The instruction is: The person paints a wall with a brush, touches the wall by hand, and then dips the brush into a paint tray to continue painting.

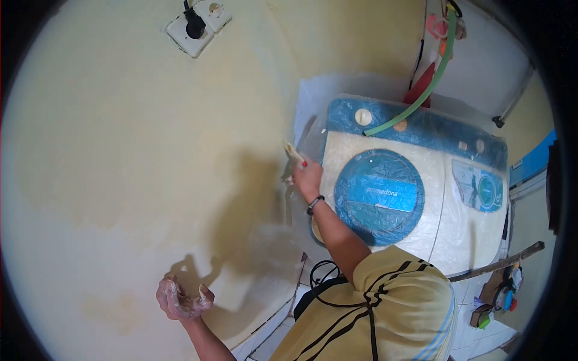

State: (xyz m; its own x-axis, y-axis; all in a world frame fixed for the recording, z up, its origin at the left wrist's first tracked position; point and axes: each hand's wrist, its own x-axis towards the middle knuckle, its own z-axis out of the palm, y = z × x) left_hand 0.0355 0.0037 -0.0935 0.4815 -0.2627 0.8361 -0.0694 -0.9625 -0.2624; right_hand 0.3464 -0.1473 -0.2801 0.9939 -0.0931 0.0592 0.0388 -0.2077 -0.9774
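Observation:
My left hand (pixel 183 299) is cupped with curled fingers, holding white putty-like paste (pixel 191 304) that also smears its fingers and palm. It is close in front of the lower wall. My right hand (pixel 307 179), with a dark band at the wrist, reaches out between the wall and the washing machine. It grips a flat, pale-yellow scraper (pixel 293 151), a small red spot showing beside the fingers; the rest of the tool is hidden. The wall (pixel 150 150) is yellow above and has broad whitish patches lower down.
A plastic-covered washing machine (pixel 385 225) stands on the right with a green hose (pixel 435 84) over its panel. A wall socket (pixel 191 35) holds a black plug. A black cable (pixel 322 274) hangs near my body. A wooden stick (pixel 500 263) juts out at right.

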